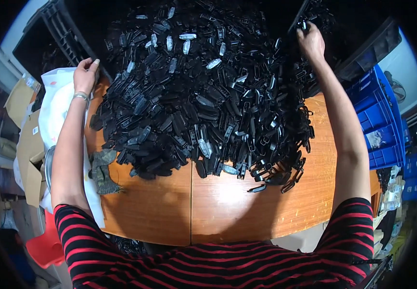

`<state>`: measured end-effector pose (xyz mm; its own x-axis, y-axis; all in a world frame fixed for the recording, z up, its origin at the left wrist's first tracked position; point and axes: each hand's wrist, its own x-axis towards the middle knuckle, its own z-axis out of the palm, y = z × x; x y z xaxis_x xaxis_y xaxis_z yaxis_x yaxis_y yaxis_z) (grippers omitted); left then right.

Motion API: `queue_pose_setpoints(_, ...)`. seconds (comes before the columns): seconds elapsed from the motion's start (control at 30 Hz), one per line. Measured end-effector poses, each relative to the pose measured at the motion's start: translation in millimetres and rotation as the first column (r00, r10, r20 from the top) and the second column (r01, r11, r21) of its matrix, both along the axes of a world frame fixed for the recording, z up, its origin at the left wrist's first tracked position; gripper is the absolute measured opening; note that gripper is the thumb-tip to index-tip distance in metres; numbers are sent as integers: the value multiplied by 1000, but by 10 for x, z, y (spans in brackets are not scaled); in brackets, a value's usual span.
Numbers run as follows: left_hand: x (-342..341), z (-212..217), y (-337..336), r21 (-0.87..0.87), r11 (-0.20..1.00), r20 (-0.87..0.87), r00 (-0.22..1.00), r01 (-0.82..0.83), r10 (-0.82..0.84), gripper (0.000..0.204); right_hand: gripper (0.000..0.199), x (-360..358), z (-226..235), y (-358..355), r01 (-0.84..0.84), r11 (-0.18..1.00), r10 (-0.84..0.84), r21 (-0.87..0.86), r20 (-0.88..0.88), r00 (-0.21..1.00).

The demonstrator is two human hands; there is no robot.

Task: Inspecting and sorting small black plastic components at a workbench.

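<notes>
Reaching across the worktop (pixel 227 207), the right hand (pixel 311 42) pinches its fingers on the dark crate (pixel 301 17), left hand (pixel 85 74) spread open beside the heap of small black plastic parts (pixel 203 96), apparently light, rigid, slippery, best scooped from below.

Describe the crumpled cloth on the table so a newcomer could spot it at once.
Start at the wooden table and its big heap of black plastic parts. At the heap's near-left edge, beside the left forearm, lies the crumpled cloth. It is the only soft, grey-green thing there; everything next to it is hard, shiny and black.
</notes>
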<state>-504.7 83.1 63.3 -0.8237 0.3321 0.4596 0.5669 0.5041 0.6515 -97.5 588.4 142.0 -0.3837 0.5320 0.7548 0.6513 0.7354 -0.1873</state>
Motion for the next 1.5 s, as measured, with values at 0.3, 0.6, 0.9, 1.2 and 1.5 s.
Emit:
queue_pose_setpoints(0.3,250,3,245,114,990,-89,993,85,-75,41,25,-444,452,233,-107,956,74,-275,-127,989)
queue_pose_setpoints(0.6,69,-18,271,-13,1000,-132,991,-18,16,32,22,-478,411,176,85,990,-98,-115,-112,989)
queue_pose_setpoints(0.9,-174,52,156,-64,998,-167,986,-15,4,31,18,-506,438,-9,65,989,-86,-134,-162,983)
queue_pose_setpoints(1.2,-297,-202,79,61,990,-193,974,129,-115,29,13,-230,591,229,-172,977,198,-128,234,952)
queue_pose_setpoints(1.5,-255,-208,248,31,998,-183,982,58,-51,30,48,-84,-162,340,99,995,-102,24,246,964)
